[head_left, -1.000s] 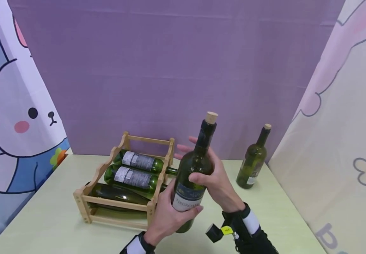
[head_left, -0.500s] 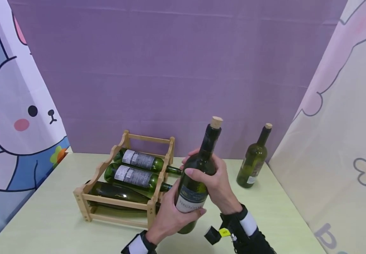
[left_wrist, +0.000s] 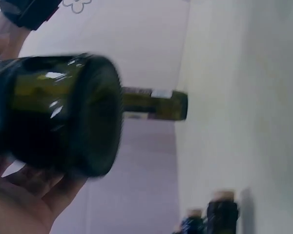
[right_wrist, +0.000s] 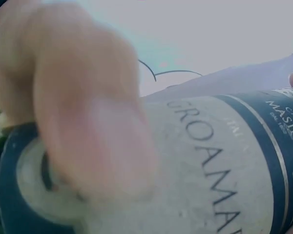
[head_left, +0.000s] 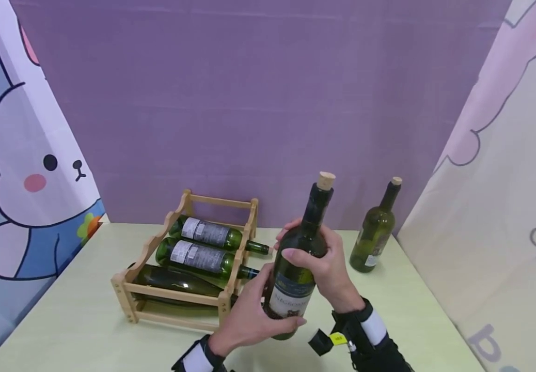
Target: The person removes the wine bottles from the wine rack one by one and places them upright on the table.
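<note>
A corked dark green wine bottle [head_left: 299, 243] is held tilted above the table, its neck leaning to the right and its label facing me. My left hand [head_left: 256, 315] grips the lower body, thumb across the bottom of the label. Higher up, at the shoulder, my right hand [head_left: 326, 263] wraps around the glass with its thumb in front. In the left wrist view the round base of the wine bottle [left_wrist: 95, 117] faces the camera. Close up in the right wrist view, a thumb [right_wrist: 102, 141] lies over the white and blue label [right_wrist: 210, 156].
A wooden wine rack [head_left: 179, 297] stands left of the hands with several bottles lying in it, necks pointing right. Another corked green bottle [head_left: 374, 232] stands upright at the back right of the pale table [head_left: 77, 315]. A purple backdrop [head_left: 268, 113] rises behind.
Both hands have carried the wine bottle a little to the right, and it leans slightly more to the right. My right hand's fingers have closed in around its shoulder. The rack stays put.
</note>
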Demonstrator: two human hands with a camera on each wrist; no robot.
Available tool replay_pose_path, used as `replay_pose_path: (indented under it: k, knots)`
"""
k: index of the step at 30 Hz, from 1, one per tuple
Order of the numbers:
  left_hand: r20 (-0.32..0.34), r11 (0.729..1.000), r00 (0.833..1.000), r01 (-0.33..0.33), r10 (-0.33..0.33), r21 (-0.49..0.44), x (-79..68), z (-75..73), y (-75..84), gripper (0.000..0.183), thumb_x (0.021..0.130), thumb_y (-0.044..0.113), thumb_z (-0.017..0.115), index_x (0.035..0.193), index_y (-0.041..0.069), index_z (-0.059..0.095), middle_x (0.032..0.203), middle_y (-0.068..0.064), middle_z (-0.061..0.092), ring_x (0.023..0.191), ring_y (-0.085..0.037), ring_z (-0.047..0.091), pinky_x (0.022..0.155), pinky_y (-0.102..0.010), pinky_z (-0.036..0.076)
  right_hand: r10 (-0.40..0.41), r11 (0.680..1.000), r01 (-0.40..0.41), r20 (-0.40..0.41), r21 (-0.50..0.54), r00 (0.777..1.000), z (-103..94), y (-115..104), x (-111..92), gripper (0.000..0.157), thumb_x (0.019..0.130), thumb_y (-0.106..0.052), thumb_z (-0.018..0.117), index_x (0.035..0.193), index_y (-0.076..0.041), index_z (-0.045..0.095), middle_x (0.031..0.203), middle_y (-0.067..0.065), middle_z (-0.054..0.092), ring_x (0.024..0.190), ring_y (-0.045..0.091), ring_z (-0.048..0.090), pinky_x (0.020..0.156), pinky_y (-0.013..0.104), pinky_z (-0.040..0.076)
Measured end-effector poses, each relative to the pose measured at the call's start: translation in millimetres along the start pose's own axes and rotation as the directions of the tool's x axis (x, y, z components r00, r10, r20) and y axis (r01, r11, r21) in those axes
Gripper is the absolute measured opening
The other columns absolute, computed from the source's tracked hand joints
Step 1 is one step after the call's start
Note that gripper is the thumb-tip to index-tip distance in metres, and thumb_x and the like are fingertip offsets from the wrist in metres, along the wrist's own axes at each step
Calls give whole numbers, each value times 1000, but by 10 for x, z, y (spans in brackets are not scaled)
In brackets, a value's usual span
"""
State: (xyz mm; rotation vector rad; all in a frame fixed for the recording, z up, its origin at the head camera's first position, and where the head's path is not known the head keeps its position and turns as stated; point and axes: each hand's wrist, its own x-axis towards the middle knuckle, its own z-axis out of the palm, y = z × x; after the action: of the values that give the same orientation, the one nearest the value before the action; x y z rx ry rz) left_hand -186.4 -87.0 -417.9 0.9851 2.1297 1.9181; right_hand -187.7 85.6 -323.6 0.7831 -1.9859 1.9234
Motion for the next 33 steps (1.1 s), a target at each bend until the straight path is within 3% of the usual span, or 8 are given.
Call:
replay_pose_path:
  k: [3,7,10,14,19,25,29,33]
  knots:
    - [-47,989,997,-62,69,134,-25,-86,73,86,79,36,87,150,36,39,138,8,59,123,-16,61,99,-37,53,6,998,-7,-20,-61,1000,-73,-32,-6,34,87,-9,66,120,-1,60,108,2,71,98,22,73,90,44,57]
    - [-108,938,977,-141,183,316,-57,-240,125,92,77,36,89,153,36,36,147,9,52,133,-18,54,103,-40,50,19,993,-25,-60,-115,998,-203,-54,-28,35,87,-5,66,122,0,60,109,1,72,100,23,74,91,45,56]
    - [-131,879,960,-165,247,448,-85,-398,105,91,78,40,88,153,34,37,148,7,50,135,-17,50,108,-45,46,19,989,-31,-86,-144,996,-311,-46,-42,35,88,-2,66,122,0,60,109,2,73,99,23,75,90,44,56]
    - [-172,772,935,-141,309,620,-143,-608,-5,79,78,44,86,145,28,49,143,3,53,134,-17,48,108,-50,46,29,985,-50,-126,-166,992,-454,-28,-60,34,89,0,66,122,0,61,109,3,73,99,23,75,90,43,56]
    - [-223,648,906,-71,360,758,-245,-754,-179,57,76,41,85,121,16,61,120,-1,60,117,-18,55,95,-42,52,49,975,-84,-171,-206,984,-669,23,-96,35,89,0,68,124,0,61,111,2,74,99,19,75,91,39,55]
    - [-234,538,928,43,291,842,-336,-817,-311,46,76,50,84,101,18,63,95,3,57,81,-12,53,70,-29,47,53,967,-105,-220,-231,974,-919,86,-125,37,90,-1,70,125,2,59,109,0,74,99,15,74,90,33,55]
    - [-206,459,955,88,215,884,-358,-834,-349,42,77,58,80,85,21,62,77,7,49,59,-4,39,53,-20,34,72,953,-147,-274,-265,959,-1031,123,-146,37,90,-4,72,125,1,61,107,-2,75,98,15,74,89,32,53]
    - [-167,395,978,106,125,913,-365,-840,-368,47,80,66,73,68,26,54,63,13,36,48,-2,28,46,-19,22,81,943,-181,-332,-280,940,-1113,159,-165,37,89,-3,73,124,-1,63,106,-4,75,97,14,73,88,31,50]
